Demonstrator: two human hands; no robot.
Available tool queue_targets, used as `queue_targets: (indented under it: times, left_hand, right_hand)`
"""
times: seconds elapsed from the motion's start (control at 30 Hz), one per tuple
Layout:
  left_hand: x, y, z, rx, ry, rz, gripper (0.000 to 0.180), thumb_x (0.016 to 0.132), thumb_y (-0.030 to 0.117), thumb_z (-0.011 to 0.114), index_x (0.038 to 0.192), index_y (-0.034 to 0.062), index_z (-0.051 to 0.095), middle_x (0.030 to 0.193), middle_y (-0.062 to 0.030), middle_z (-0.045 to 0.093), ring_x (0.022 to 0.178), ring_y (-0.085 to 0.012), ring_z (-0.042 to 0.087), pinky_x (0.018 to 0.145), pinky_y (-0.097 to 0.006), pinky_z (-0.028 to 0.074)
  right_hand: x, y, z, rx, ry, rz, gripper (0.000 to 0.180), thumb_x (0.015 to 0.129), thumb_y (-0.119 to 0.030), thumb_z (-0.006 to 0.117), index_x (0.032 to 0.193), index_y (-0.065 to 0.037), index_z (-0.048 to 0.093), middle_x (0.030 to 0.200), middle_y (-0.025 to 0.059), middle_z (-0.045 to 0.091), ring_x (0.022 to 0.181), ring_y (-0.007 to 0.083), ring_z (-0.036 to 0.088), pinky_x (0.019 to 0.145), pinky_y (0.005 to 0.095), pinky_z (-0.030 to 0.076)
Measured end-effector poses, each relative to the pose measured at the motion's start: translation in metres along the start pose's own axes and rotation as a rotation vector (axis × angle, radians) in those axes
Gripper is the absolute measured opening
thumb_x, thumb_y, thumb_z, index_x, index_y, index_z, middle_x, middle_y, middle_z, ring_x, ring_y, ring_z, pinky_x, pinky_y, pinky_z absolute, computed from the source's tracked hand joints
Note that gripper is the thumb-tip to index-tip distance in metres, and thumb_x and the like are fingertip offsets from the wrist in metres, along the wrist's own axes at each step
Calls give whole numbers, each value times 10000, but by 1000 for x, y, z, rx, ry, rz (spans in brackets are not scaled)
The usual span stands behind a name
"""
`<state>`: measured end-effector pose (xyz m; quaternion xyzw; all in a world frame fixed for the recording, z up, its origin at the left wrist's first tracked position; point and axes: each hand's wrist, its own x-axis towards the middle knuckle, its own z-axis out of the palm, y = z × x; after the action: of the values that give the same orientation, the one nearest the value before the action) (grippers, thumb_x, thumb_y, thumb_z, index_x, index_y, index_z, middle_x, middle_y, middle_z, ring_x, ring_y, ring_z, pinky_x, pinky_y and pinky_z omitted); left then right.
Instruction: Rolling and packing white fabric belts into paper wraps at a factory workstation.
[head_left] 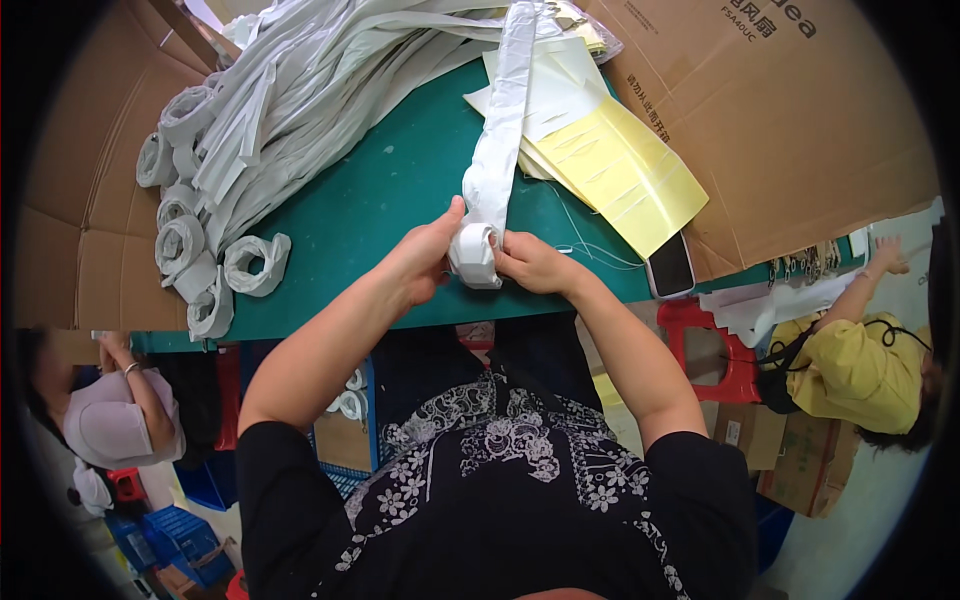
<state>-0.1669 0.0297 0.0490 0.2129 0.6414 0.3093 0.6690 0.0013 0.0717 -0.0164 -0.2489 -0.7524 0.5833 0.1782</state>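
A long white fabric-like strip point(505, 110) runs from the far side of the table toward me, and its near end is wound into a thick roll point(474, 258). My left hand point(428, 252) is closed on the roll's left side, its thumb pointing up along the strip. From the right, my right hand point(538, 263) grips the roll, thumb and fingers at its end. Part of the fingers is hidden behind the roll. Several finished-looking coils point(257, 266) of the same white strip lie at the left, beside a heap of loose flat strips point(330, 90).
Yellow slitted sheets point(630, 170) lie right of the strip on the green table point(385, 190), with a phone point(670, 268) and thin string point(600, 258) near them. Cardboard stands left point(80, 170) and right point(790, 150). Co-workers sit on both sides; a red stool point(705, 350) is at right.
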Motion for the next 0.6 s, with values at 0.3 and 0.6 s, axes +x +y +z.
queue_targets:
  times: [0.3,0.6]
  left_hand:
    - [-4,-22,-35,845,-40,1359,404,746,77,604,1149,63,572,1004,-92,548,947,-225,517,850,-332,413]
    - [-4,-24,-18,1041,-10,1578,629,561,390,784,1017,15,566,1066,-113,544,1005,-300,519,879,-402,404]
  right_hand:
    - [-1,-27,15,1374,248,396,331,956,-213,323,1169,-45,513,1078,119,604,968,224,605,778,386,515]
    - [-9,-39,32,1580,256,357,327,955,-297,318,1136,-115,521,1025,51,593,903,193,578,684,375,506]
